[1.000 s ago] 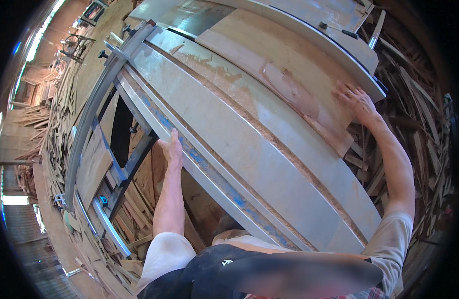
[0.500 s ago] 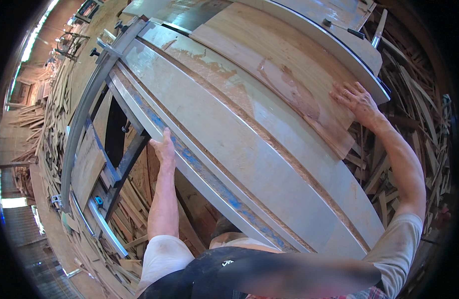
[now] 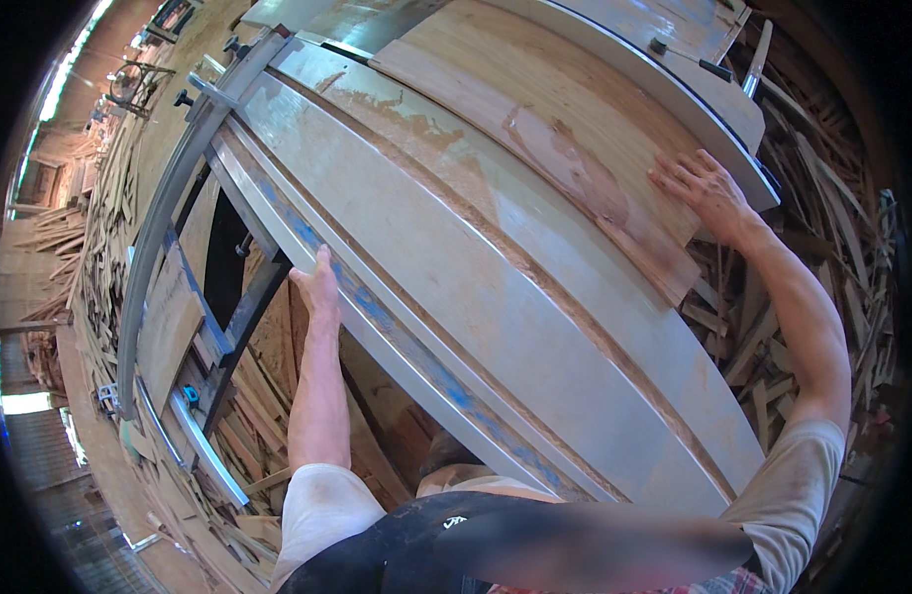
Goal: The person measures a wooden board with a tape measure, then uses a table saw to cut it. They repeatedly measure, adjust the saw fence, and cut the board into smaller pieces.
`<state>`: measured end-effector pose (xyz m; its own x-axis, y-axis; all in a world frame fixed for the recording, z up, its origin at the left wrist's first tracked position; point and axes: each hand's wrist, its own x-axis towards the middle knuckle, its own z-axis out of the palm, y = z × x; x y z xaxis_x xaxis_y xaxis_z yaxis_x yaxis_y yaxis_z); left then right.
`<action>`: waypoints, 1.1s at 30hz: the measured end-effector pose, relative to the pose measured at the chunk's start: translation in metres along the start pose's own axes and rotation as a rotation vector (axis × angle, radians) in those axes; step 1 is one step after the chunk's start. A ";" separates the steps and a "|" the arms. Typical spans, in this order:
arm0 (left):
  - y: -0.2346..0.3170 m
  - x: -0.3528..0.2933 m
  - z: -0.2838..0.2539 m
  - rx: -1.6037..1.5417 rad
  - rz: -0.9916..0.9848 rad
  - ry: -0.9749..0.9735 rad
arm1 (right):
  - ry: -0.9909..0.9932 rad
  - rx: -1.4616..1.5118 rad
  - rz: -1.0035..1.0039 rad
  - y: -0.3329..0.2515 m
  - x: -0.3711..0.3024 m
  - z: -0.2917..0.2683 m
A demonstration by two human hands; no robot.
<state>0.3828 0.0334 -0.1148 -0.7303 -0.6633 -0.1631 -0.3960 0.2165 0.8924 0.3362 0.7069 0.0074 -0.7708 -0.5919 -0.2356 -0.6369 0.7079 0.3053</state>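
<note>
A wide wooden board (image 3: 535,89) with a darker, rough-marked strip along its near edge lies on a grey metal machine table (image 3: 456,267), probably a table saw. My right hand (image 3: 709,198) rests near the board's right end, fingers spread flat on top and nothing held in them. At the table's near side, my left hand (image 3: 317,292) grips the front rail (image 3: 377,332), which has worn blue paint. The left thumb lies on top; the other fingers are partly hidden by the edge. A long straight fence (image 3: 664,94) runs along the board's far side.
A curved-looking metal rail (image 3: 144,267) with black knobs crosses the left end. On the far surface lies a black-handled tool (image 3: 711,69). Heaps of wood offcuts (image 3: 812,188) lie to the right, and more scraps (image 3: 109,188) cover the floor at left.
The board and my right hand have shifted very slightly in view. Both hands keep the same contact, the left on the rail and the right on the board.
</note>
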 end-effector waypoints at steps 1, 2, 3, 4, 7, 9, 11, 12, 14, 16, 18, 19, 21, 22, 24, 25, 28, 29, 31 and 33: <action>0.000 0.000 0.000 -0.014 0.006 -0.003 | 0.027 -0.012 -0.017 0.000 0.000 0.001; 0.000 -0.001 0.000 -0.032 0.014 -0.004 | 0.034 -0.022 -0.013 -0.001 -0.001 0.002; 0.001 -0.002 0.000 -0.021 0.015 -0.001 | 0.040 -0.027 -0.009 -0.002 -0.002 0.003; 0.002 -0.003 0.000 -0.007 0.013 0.001 | 0.041 -0.028 -0.007 -0.003 -0.003 0.005; 0.005 -0.009 0.000 0.024 -0.009 0.003 | -0.008 -0.026 0.020 -0.007 -0.010 0.011; 0.006 -0.012 0.000 -0.006 0.006 0.003 | -0.004 0.007 0.018 -0.010 -0.017 0.013; 0.006 -0.013 0.000 -0.059 0.035 -0.027 | 0.008 0.032 0.018 -0.012 -0.023 0.013; 0.006 -0.013 0.000 -0.051 0.048 -0.026 | 0.020 0.037 0.006 -0.012 -0.026 0.013; 0.005 -0.014 -0.001 -0.014 0.023 -0.010 | 0.052 0.060 -0.026 -0.015 -0.029 0.012; 0.005 -0.014 -0.001 -0.008 0.028 -0.012 | 0.036 0.101 -0.039 -0.018 -0.031 0.013; 0.005 -0.014 -0.001 0.004 0.025 0.009 | 0.043 0.098 -0.047 -0.019 -0.032 0.014; 0.006 -0.014 0.000 0.009 0.031 0.020 | 0.005 0.107 -0.035 -0.018 -0.032 0.015; 0.006 -0.014 0.000 0.014 0.034 0.010 | 0.023 0.101 -0.055 -0.018 -0.035 0.019; 0.007 -0.013 0.000 0.001 0.038 -0.004 | 0.047 0.088 -0.061 -0.017 -0.036 0.020; 0.006 -0.011 0.000 -0.078 0.038 -0.013 | 0.029 0.133 -0.056 -0.016 -0.038 0.024; 0.005 -0.010 0.000 -0.069 0.010 -0.002 | 0.077 0.151 -0.062 -0.016 -0.039 0.026; 0.002 -0.003 0.001 -0.085 0.042 -0.026 | 0.069 0.174 -0.043 -0.014 -0.037 0.032; 0.001 0.003 0.002 -0.107 0.086 -0.071 | 0.078 0.180 -0.023 -0.015 -0.036 0.035; -0.003 0.010 0.002 -0.124 0.166 -0.082 | 0.037 0.173 -0.011 -0.015 -0.035 0.043; -0.009 0.015 -0.002 -0.070 0.153 -0.058 | 0.094 0.268 -0.057 -0.011 -0.034 0.052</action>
<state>0.3765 0.0201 -0.1245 -0.8109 -0.5834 -0.0455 -0.2393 0.2596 0.9356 0.3691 0.7390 -0.0358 -0.7368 -0.6582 -0.1547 -0.6701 0.7414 0.0368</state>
